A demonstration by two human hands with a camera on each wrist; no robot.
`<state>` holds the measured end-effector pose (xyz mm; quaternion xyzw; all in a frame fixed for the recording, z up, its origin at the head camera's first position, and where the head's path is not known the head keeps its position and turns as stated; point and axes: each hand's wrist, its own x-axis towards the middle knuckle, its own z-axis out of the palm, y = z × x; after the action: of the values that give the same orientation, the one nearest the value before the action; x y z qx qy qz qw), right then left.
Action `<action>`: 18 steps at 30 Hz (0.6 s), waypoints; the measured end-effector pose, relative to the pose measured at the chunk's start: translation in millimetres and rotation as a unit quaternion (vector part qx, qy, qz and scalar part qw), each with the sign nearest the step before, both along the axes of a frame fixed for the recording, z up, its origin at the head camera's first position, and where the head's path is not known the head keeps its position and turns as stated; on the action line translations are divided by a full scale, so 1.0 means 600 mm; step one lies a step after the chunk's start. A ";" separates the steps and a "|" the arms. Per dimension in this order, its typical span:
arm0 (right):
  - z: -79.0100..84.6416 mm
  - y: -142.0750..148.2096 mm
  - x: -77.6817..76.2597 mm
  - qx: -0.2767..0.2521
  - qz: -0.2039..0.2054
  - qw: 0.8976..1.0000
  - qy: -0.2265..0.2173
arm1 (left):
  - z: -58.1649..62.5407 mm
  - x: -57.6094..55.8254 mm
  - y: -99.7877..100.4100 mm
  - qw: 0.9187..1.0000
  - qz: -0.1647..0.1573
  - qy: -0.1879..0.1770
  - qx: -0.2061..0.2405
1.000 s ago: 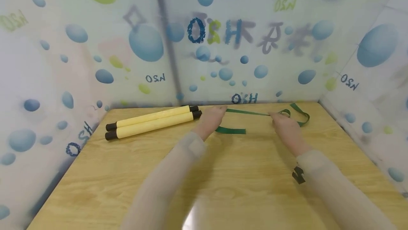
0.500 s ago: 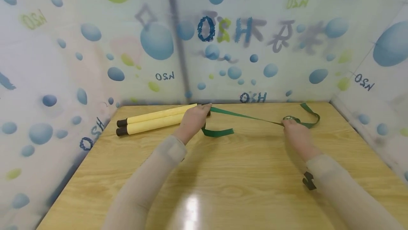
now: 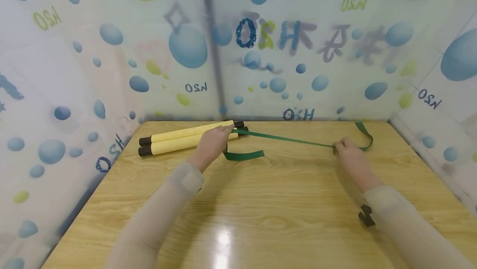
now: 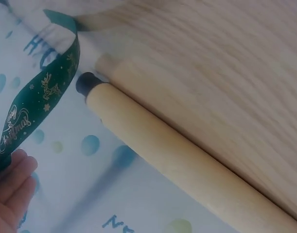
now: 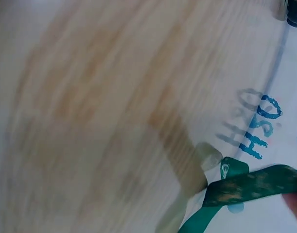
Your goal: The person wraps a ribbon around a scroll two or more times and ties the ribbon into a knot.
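A green ribbon (image 3: 283,138) runs taut between my two hands at the back of the table. Its gold reindeer and lettering print shows on the ribbon (image 4: 46,90) in the left wrist view. My left hand (image 3: 212,145) pinches it in front of two yellow rolls, and a loose tail hangs from this hand onto the tabletop. At the other end my right hand (image 3: 354,161) pinches the ribbon between thumb and fingers, with another tail curling behind it. In the right wrist view only a sliver of that hand (image 5: 294,204) appears beside the folded ribbon (image 5: 250,187).
Two yellow rolls with black ends, the nearer roll (image 3: 175,144) and the farther roll (image 3: 179,133), lie side by side at the back left. A patterned wall covering (image 3: 275,54) rises behind the wooden table (image 3: 275,202). Something dark (image 3: 367,215) shows under the right cuff.
My left hand has moved left, drawing the ribbon into a longer taut span and its loose tail along the table. The small ribbon loop by my right hand no longer shows. The head view has shifted.
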<state>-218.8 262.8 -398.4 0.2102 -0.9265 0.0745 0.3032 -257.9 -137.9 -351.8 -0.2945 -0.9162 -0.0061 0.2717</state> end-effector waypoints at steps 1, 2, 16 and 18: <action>0.000 0.002 0.000 -0.003 -0.003 1.000 0.000 | -0.001 0.003 -0.007 1.000 -0.001 0.001 -0.001; 0.000 0.004 0.001 -0.003 -0.007 1.000 -0.001 | -0.002 0.006 -0.015 1.000 0.000 0.002 -0.001; -0.003 0.049 0.000 0.012 0.013 0.994 0.110 | -0.011 0.031 -0.105 0.999 0.033 0.042 0.010; -0.001 0.056 0.003 0.000 0.007 0.995 0.103 | -0.012 0.036 -0.121 0.998 0.041 0.044 0.017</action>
<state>-216.9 296.7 -399.2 0.2235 -0.8888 0.0546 0.3964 -236.0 -210.3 -359.2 -0.2523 -0.9144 0.0021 0.3166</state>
